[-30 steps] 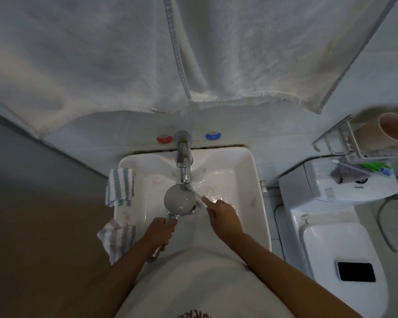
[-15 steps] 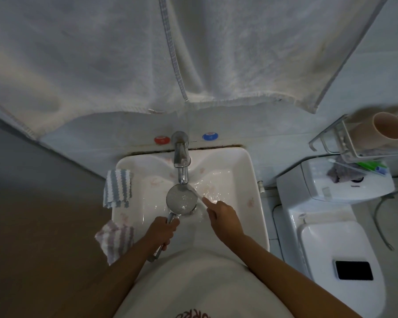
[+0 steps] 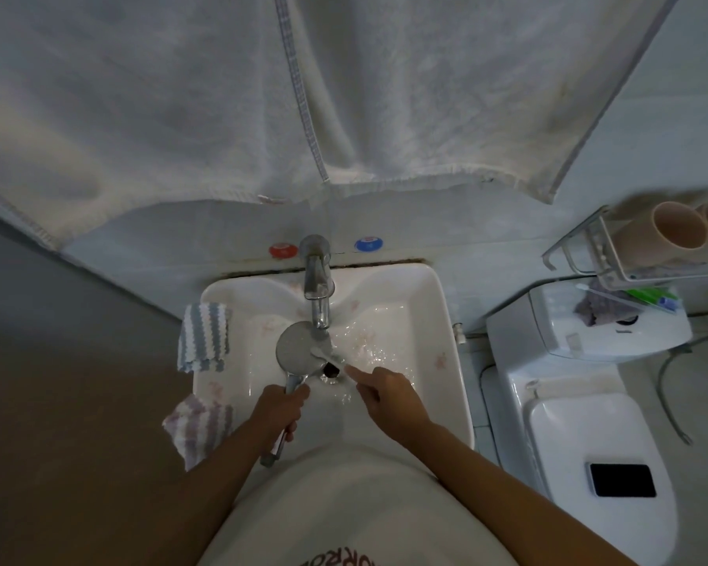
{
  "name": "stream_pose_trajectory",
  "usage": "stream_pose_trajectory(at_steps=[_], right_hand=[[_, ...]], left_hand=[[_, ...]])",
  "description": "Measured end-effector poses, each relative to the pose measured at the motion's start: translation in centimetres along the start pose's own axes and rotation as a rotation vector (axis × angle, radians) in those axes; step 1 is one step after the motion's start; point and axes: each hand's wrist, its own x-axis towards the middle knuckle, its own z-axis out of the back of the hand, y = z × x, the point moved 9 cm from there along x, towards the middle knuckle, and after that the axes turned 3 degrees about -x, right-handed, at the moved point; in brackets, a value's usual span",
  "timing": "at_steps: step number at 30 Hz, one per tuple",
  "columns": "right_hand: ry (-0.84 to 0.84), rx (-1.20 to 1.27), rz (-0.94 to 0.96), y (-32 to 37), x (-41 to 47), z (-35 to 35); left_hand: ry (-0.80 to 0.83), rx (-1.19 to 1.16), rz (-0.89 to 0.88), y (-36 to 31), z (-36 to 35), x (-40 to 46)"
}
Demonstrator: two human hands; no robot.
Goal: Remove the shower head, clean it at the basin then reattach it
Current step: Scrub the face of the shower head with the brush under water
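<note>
The chrome shower head [image 3: 297,348] lies face up over the white basin [image 3: 434,320], just under the tap [image 3: 317,288]. My left hand [image 3: 281,410] grips its handle, whose end sticks out below my fist. My right hand [image 3: 385,388] holds a white toothbrush [image 3: 328,357] with the forefinger stretched along it. The brush head rests on the right edge of the shower head's face. Water glistens on the basin floor around the drain [image 3: 331,371].
Two striped cloths hang over the basin's left rim: a blue one [image 3: 203,341] and a purple one [image 3: 199,428]. A big white towel [image 3: 262,96] hangs overhead. A toilet [image 3: 589,402] with a black phone [image 3: 621,480] on its lid stands right, under a wire rack with cups [image 3: 679,232].
The shower head has shifted slightly left of the tap. The brush tip has moved from the head's upper right edge down to its lower right edge.
</note>
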Motion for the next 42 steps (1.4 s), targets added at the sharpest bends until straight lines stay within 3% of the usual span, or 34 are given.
stream_pose_trajectory(at_steps=[13, 17, 21, 33, 37, 42], right_hand=[[-0.048, 0.003, -0.089, -1.2, 0.7, 0.6], [0.015, 0.024, -0.037, -0.4, 0.1, -0.1], [-0.026, 0.034, -0.13, -1.8, 0.2, 0.2], [-0.003, 0.002, -0.023, -0.5, 0.2, -0.1], [-0.074, -0.011, -0.099, -1.9, 0.7, 0.7], [-0.008, 0.039, -0.021, -0.9, 0.0, 0.0]], left_hand=[[0.01, -0.022, 0.005, -0.2, -0.3, 0.2], [0.003, -0.037, 0.017, 0.0, -0.3, 0.3], [-0.003, -0.052, 0.03, 0.2, -0.1, 0.2], [0.026, -0.074, 0.049, -0.4, -0.8, -0.2], [0.044, -0.059, 0.048, -0.7, -1.2, -0.3], [0.047, -0.051, 0.048, -0.9, -1.2, -0.2]])
